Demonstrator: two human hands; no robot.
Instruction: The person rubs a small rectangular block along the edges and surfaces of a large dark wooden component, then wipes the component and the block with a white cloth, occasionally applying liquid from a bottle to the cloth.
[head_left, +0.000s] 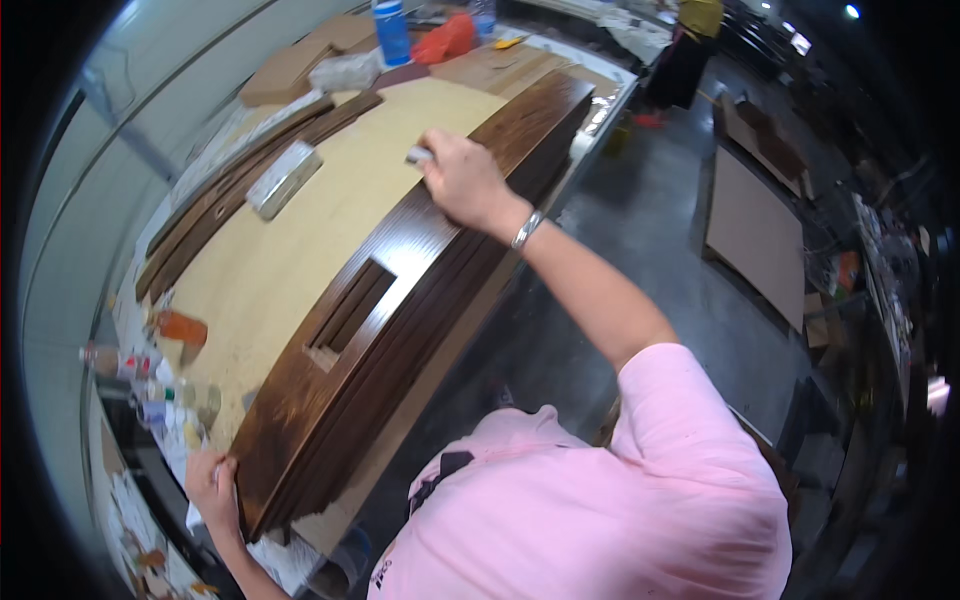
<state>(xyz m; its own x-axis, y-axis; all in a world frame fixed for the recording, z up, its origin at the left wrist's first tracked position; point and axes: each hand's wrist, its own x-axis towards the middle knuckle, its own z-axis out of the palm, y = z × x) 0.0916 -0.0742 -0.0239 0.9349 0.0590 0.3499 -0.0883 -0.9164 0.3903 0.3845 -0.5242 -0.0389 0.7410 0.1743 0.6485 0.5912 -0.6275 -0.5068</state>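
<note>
A long dark-brown wooden board (290,405) with a rectangular cutout lies on top of a stack of similar brown boards (395,385), running from near left to far right. My left hand (212,490) is closed around the corner at its near end. Over the board's far half, my right hand (465,180) is closed on a small grey-white piece (419,155). Only one end of that piece sticks out past the fingers, so its kind is hidden. The board's surface shines around the cutout.
On the pale yellow tabletop (300,260) are a wrapped silvery block (283,180) and narrow brown wooden strips (215,205). Several bottles stand at the left edge, near an orange-brown container (182,327). A blue container (391,35) and red plastic bag (445,40) are at the back. Another person (690,55) stands far off.
</note>
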